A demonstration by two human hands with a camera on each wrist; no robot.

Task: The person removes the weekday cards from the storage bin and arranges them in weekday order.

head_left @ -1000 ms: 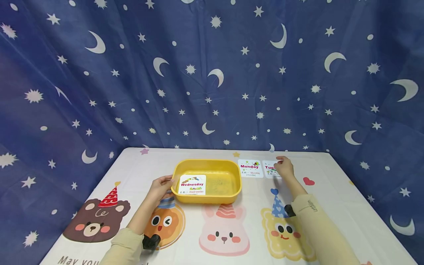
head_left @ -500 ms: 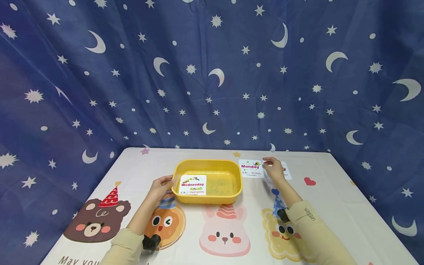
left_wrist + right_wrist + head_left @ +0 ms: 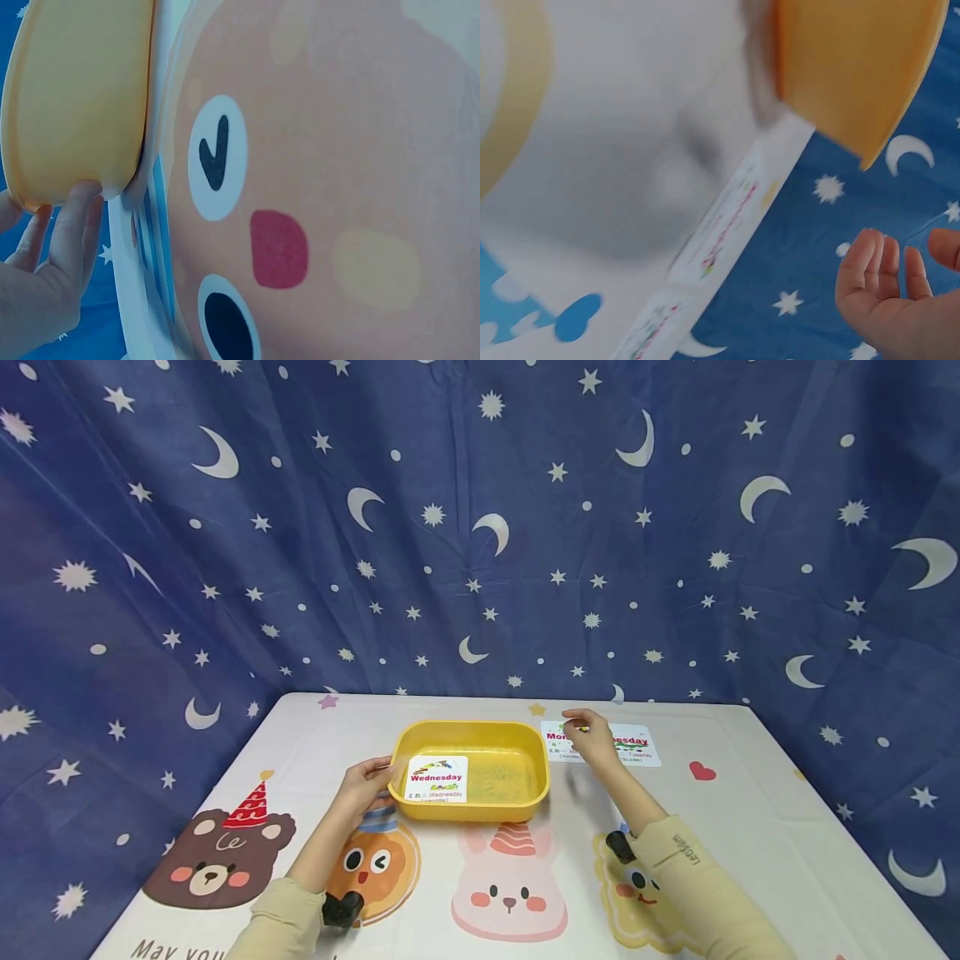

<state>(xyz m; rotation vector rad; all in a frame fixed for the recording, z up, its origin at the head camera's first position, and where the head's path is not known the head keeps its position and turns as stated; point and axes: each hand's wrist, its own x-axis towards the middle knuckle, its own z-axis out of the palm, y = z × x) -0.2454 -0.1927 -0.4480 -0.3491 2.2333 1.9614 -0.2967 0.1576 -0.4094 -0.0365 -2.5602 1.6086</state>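
Note:
My left hand [image 3: 363,789] holds the left end of a yellow plastic bin [image 3: 472,812]; in the left wrist view its fingers [image 3: 71,232] lie against the bin's wall. A white card printed "Wednesday" [image 3: 437,779] lies inside the bin, on the left. To the bin's right, a "Monday" card [image 3: 553,750] and another weekday card [image 3: 639,745], with "Tuesday" in its lower line, lie side by side. My right hand [image 3: 594,743] is over these cards, partly hiding both. In the right wrist view that hand [image 3: 892,300] has loosely bent fingers with nothing between them.
The pale tablecloth [image 3: 420,935] carries printed characters, among them a bear [image 3: 217,868] and a rabbit [image 3: 510,893]. Behind the table's far edge hangs a blue curtain [image 3: 420,652] with moons and stars.
My right hand has moved left, from the weekday card beside "Monday" to above the "Monday" card and nearer the bin. The left hand and the bin stay in place.

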